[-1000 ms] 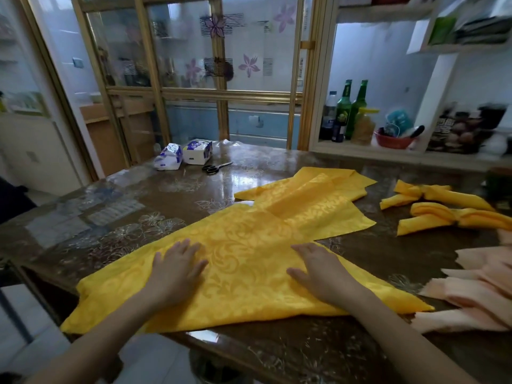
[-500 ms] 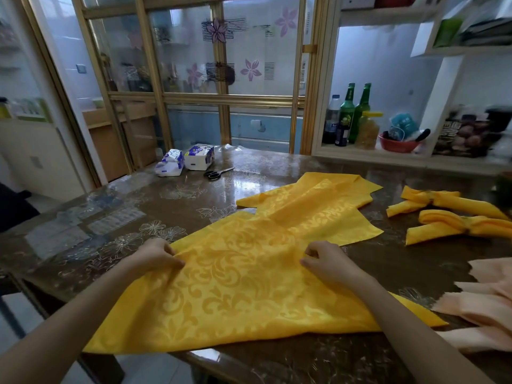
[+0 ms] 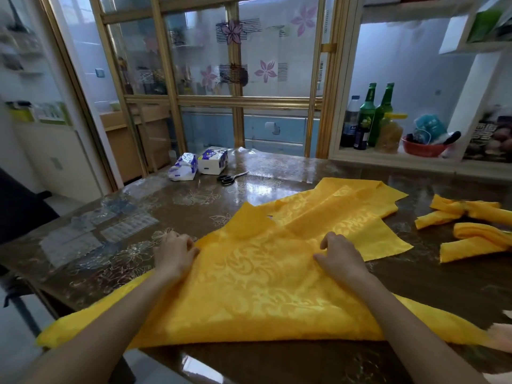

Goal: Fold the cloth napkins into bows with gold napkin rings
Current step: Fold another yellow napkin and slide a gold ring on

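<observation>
The dark glossy table (image 3: 116,245) fills the view, and its near edge runs across at 6 o'clock. Bare tabletop lies open from 9 to 11 o'clock. The yellow napkin (image 3: 263,295) is spread flat at the centre, and its near-left corner overhangs the table edge at 7 o'clock. Its far part lies over more yellow cloth (image 3: 354,206) that reaches toward 1 o'clock.

The left hand (image 3: 173,253) has curled fingers pinching the napkin's left edge. The right hand (image 3: 339,256) is also curled and grips the napkin further right, well apart from the left.

Two folded yellow bows (image 3: 473,225) lie near each other at 3 o'clock. Two tissue packs (image 3: 199,163) sit side by side at 11 o'clock, with scissors (image 3: 231,177) just beside them.

On the shelf (image 3: 388,157) at 2 o'clock stand two green bottles (image 3: 367,115). To their right, a red bowl (image 3: 421,148) holds a blue bundle and a dark handle.
</observation>
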Action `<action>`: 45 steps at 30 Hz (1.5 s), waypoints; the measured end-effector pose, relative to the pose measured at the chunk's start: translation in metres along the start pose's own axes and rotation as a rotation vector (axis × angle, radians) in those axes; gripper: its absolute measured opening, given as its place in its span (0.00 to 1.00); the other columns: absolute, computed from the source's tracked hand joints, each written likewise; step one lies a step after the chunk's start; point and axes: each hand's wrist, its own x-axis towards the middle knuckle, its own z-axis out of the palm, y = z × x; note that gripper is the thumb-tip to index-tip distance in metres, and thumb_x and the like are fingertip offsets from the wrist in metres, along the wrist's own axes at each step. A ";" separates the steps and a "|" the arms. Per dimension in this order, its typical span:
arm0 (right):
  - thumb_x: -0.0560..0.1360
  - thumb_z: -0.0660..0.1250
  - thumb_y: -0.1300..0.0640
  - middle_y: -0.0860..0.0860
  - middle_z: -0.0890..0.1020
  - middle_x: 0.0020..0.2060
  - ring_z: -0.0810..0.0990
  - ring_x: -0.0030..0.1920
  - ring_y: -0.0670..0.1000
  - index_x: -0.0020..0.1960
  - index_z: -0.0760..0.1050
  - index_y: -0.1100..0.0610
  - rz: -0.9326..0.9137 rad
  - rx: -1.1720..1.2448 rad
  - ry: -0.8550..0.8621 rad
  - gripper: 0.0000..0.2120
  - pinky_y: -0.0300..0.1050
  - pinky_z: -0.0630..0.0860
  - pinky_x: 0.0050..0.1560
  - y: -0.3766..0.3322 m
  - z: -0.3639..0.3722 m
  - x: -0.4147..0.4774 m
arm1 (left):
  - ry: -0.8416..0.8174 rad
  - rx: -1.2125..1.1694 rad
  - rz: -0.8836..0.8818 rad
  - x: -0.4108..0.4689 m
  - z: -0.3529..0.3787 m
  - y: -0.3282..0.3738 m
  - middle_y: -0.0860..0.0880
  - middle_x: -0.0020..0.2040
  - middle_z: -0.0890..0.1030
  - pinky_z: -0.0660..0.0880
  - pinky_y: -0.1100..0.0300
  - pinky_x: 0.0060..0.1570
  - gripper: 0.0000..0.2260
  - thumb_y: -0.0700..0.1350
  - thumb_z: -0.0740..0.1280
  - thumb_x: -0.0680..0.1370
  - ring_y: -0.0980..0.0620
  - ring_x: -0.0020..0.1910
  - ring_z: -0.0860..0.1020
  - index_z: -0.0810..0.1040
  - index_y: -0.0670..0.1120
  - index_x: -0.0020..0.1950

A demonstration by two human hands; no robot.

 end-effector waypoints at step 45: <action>0.79 0.51 0.39 0.49 0.54 0.76 0.53 0.75 0.50 0.75 0.57 0.47 -0.550 -0.191 -0.234 0.27 0.44 0.53 0.72 0.005 0.001 -0.012 | -0.417 0.137 0.492 -0.086 0.040 0.098 0.53 0.78 0.43 0.35 0.45 0.73 0.27 0.61 0.48 0.80 0.55 0.76 0.40 0.48 0.54 0.77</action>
